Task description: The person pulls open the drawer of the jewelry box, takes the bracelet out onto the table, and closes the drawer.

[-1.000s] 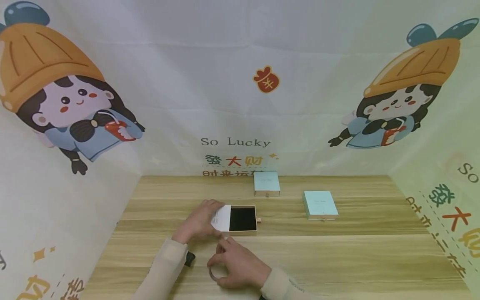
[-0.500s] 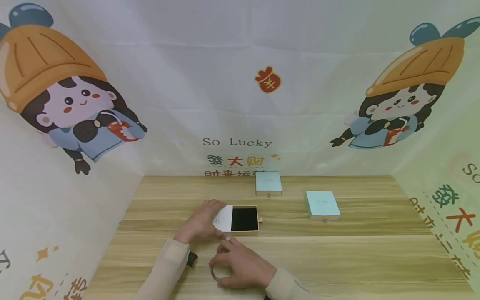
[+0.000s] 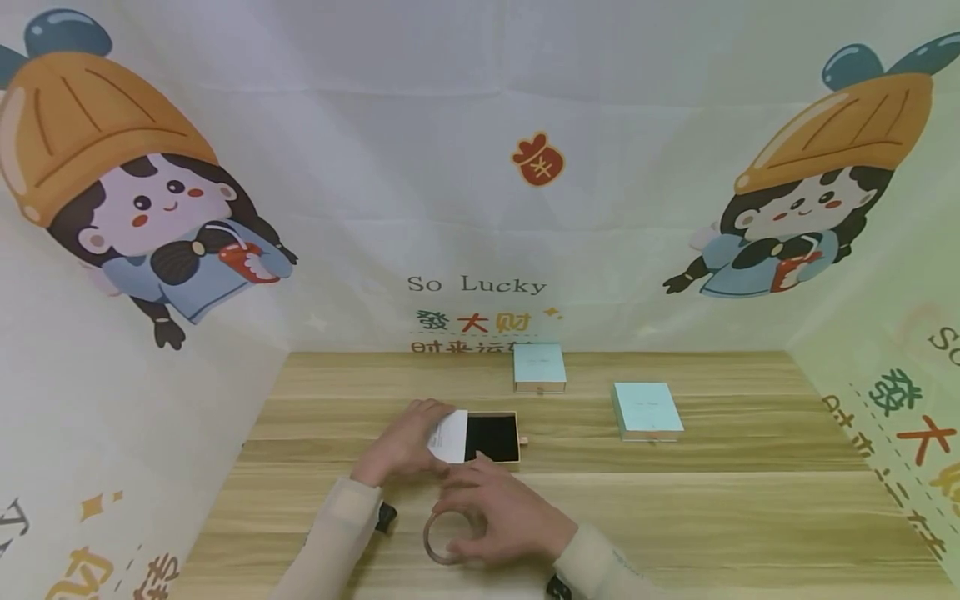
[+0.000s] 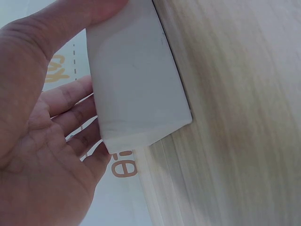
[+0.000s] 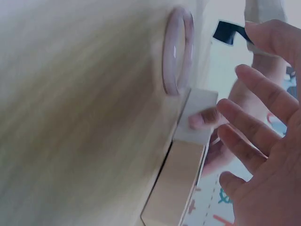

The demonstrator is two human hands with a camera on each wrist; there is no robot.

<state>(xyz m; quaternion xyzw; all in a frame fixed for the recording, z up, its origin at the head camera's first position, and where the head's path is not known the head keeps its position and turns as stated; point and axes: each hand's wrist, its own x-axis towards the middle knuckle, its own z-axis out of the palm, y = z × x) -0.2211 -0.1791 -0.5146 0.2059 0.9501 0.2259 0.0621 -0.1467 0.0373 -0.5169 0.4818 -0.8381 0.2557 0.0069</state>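
My left hand (image 3: 401, 442) grips the closed-in left end of a white slide-out jewelry box (image 3: 452, 437), thumb on the near side and fingers on the far side. In the left wrist view the box's plain end (image 4: 134, 70) sits between thumb and fingers. Its drawer (image 3: 492, 435) is pulled partly out to the right, showing a black lining and a small pull tab. A pale pinkish bangle (image 5: 168, 56) lies on the table in front of the box. Over the bangle, my right hand (image 3: 517, 512) has its fingers spread and apart from it in the right wrist view.
Two light-blue boxes stand beyond, one (image 3: 539, 367) at the back edge by the wall and another (image 3: 648, 410) farther right. The wood-grain table (image 3: 675, 517) is bordered by printed cloth walls (image 3: 420, 167) at the back and both sides.
My right hand has let go of the bangle, its fingers opening and moving forward and right. The bangle stays near the same place. My left hand keeps its hold on the box.
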